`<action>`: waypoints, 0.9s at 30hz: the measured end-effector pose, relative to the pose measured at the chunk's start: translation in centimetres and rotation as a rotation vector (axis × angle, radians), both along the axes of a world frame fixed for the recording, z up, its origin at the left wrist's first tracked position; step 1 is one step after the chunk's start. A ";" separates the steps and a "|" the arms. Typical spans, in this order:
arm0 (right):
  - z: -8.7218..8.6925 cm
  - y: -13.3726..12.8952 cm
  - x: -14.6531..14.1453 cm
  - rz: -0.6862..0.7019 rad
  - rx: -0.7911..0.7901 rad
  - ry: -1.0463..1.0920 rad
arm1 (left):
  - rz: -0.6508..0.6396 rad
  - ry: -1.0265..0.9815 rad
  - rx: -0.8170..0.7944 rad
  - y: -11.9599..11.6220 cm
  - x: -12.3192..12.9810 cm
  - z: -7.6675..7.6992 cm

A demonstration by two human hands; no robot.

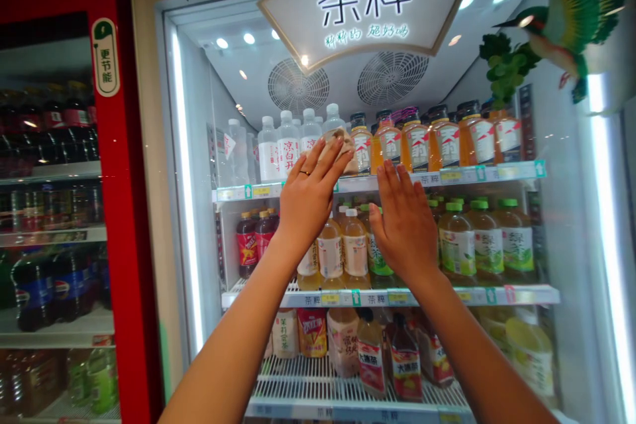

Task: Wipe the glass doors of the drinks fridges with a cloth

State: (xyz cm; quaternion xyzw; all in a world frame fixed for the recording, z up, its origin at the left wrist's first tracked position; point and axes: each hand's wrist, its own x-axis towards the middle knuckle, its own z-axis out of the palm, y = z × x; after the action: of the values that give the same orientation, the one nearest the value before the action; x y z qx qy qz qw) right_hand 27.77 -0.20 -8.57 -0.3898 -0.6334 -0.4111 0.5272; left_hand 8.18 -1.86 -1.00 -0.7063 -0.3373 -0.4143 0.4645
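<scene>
A lit drinks cooler with a glass front (149, 146) fills most of the view. My left hand (313, 189), with a thin ring on one finger, holds a crumpled beige cloth (350, 149) under its outstretched fingers, before the upper shelf. Lower and to its right, my right hand (405, 228) is raised flat with nothing visible in it, its fingers stretched upward. Beyond my hands stand clear water bottles (287, 146), orange drinks (443, 139) and green-capped tea bottles (488, 242). The palms and any contact with the glass are hidden.
A red-framed cooler (132, 212) with dark bottles stands at the left. A fan-shaped sign (368, 6) crosses the top, and a green bird decoration (564, 20) is at the upper right. More bottles (370, 354) stand on the lower rack.
</scene>
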 end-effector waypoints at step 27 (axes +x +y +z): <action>1.5 -0.3 -6.6 0.034 0.026 -0.076 | -0.017 -0.124 -0.007 0.1 -5.9 -0.2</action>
State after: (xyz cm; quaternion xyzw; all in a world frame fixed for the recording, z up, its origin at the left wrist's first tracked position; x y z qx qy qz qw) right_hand 21.16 -0.46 -7.04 -0.3563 -0.6542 -0.4248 0.5144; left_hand 2.28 -1.80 -1.19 -0.6836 -0.3608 -0.4602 0.4368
